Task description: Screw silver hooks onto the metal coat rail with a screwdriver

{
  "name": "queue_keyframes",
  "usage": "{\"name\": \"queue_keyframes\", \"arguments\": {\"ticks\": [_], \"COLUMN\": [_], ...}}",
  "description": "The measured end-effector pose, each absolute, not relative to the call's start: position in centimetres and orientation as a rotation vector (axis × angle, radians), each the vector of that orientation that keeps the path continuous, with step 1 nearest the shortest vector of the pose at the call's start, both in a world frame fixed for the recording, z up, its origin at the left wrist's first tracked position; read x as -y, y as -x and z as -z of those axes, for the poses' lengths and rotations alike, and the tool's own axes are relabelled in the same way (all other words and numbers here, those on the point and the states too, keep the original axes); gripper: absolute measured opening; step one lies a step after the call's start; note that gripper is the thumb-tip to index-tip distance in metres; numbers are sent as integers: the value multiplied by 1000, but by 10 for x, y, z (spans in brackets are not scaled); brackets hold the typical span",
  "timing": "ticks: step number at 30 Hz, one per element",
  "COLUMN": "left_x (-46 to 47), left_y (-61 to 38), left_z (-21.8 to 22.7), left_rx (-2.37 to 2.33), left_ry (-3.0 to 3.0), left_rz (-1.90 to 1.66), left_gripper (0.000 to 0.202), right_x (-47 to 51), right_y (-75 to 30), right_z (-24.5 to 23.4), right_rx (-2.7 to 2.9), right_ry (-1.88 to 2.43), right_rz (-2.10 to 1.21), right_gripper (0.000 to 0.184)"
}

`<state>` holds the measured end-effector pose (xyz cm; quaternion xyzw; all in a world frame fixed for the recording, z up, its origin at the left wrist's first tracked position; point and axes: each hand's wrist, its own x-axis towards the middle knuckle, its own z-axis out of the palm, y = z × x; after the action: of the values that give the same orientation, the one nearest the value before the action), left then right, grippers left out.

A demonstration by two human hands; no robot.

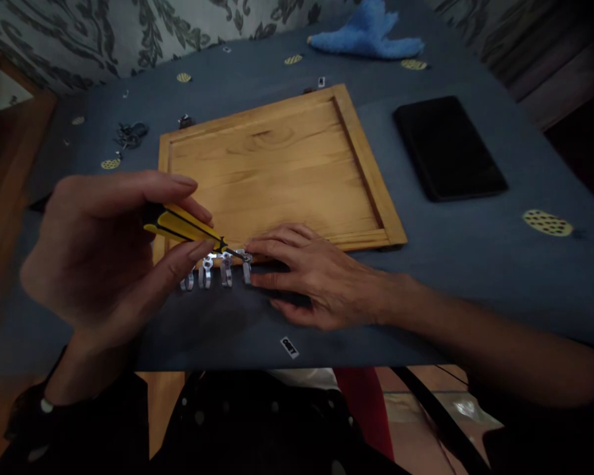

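Note:
A yellow and black screwdriver (188,226) is pinched between the thumb and fingers of my left hand (109,244). Its thin shaft slants down to the right, and the tip meets a shiny metal hook (247,269) on the near edge of a framed wooden board (366,158). Several similar silver hooks (226,270) stand in a row left of it. My right hand (321,280) lies with its fingers stretched out and apart, fingertips beside the rightmost hook and on the board's near edge. Whether those fingertips press on the hook itself is hard to see.
A black tablet-like slab (450,148) lies right of the board. At the back sits a blue plush thing (369,33). A small heap of dark metal bits (131,135) is at the left on the dark blue patterned tablecloth (475,264).

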<state>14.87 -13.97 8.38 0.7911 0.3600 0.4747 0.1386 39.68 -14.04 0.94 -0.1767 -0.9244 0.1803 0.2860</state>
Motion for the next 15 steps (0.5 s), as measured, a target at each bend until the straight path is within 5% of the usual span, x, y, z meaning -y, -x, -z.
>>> {"name": "queue_keyframes", "arguments": {"ticks": [15], "left_x": [131], "left_y": [-151], "left_z": [-86], "left_rx": [-858], "left_ry": [-2463], "left_rz": [-1348], "left_gripper": [55], "right_x": [140], "right_y": [-397], "right_z": [-10], "right_rx": [2485], "right_ry": [477], "right_rz": [-488], "right_gripper": [30]}}
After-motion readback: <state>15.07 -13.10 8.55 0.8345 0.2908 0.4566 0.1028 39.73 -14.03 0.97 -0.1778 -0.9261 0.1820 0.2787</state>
